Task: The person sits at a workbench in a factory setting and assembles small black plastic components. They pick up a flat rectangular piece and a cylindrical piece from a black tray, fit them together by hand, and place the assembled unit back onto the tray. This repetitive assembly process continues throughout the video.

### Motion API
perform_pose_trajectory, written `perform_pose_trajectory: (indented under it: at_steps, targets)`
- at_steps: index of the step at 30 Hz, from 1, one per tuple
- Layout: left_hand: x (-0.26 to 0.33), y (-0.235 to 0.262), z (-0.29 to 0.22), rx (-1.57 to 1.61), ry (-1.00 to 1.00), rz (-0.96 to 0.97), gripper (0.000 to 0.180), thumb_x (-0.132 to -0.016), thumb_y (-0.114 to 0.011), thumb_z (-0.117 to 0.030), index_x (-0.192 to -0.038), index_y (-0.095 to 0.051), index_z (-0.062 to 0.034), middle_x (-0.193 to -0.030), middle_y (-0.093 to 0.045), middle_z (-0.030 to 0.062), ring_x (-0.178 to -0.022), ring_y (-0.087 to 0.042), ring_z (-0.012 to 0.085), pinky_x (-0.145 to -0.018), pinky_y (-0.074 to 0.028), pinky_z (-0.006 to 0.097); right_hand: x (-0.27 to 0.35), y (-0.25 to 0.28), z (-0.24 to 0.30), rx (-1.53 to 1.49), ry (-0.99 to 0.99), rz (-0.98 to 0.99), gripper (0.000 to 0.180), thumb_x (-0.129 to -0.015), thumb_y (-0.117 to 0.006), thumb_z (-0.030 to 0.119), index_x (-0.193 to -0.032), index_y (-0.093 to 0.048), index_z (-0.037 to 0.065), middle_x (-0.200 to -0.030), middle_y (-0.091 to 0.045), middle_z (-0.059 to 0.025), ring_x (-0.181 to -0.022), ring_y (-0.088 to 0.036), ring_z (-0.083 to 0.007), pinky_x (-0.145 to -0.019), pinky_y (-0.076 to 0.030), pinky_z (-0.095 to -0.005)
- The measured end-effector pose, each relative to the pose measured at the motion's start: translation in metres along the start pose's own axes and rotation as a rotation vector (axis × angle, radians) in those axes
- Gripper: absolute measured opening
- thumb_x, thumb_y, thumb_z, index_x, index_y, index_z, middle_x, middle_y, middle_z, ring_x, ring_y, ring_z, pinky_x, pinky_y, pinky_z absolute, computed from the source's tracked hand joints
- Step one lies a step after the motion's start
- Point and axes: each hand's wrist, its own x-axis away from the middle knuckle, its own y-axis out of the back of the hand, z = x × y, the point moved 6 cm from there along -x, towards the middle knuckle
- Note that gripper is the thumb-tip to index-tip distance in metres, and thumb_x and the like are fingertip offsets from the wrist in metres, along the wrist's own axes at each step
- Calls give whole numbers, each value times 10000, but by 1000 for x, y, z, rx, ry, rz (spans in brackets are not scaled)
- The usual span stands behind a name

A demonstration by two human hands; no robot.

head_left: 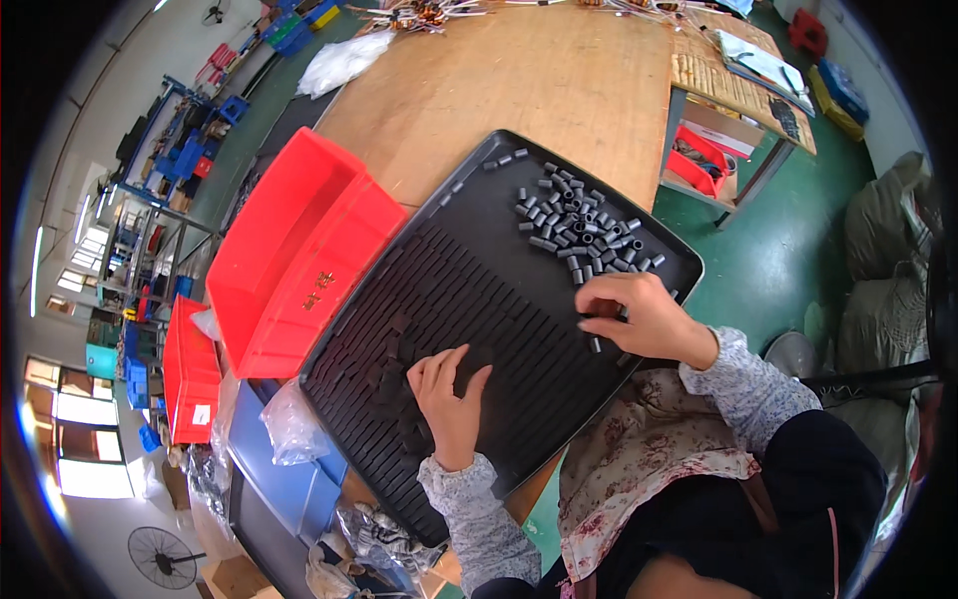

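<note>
A large black tray (619, 205) lies tilted across the table in front of me. Rows of narrow dark strips or slots (519, 329) cover much of its near and left part. Toward the far right of the tray is a heap of small dark grey cylindrical sleeves (589, 230). My right hand (644, 317) is at the near edge of this heap, thumb and forefinger curled close together; what is between them is too small to make out. Over the left part my left hand (449, 404) has thumb and fingers apart, beside loose black blocks (394, 374).
A red bin (319, 265) stands against the tray's left edge, with another red bin (190, 369) beyond it. The wooden table (499, 75) extends away, with wired parts (424, 14) at its far edge. At right, a side table (743, 90) carries papers. Sacks (888, 230) stand along the right wall.
</note>
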Motion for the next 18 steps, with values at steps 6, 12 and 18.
perform_pose_trajectory:
  at_steps: [6,12,18]
  targets:
    - [0,-13,-2,5,-10,65,245,-721,-781,-85,-940,-677,-57,-1058,-622,42,-1057,-487,275,-935,-403,375,48,11,-30,177,-126,118,148,-737,-726,32,-872,-665,43,-778,-640,-103,-693,-647,-276,-628,-507,-376]
    - [-3,-10,4,73,54,23,136,-857,-680,-117,-974,-685,-48,-985,-652,84,-1006,-537,283,-910,-419,376,50,1,-26,101,-87,174,188,-739,-703,13,-916,-647,39,-870,-642,-134,-775,-643,-342,-669,-510,-422]
    - [1,3,15,-52,109,-2,163,-911,-619,-105,-1020,-688,-6,-975,-659,109,-939,-600,249,-866,-458,349,44,20,-35,234,-58,-213,206,-740,-718,29,-930,-636,35,-879,-640,-139,-798,-632,-369,-668,-510,-423]
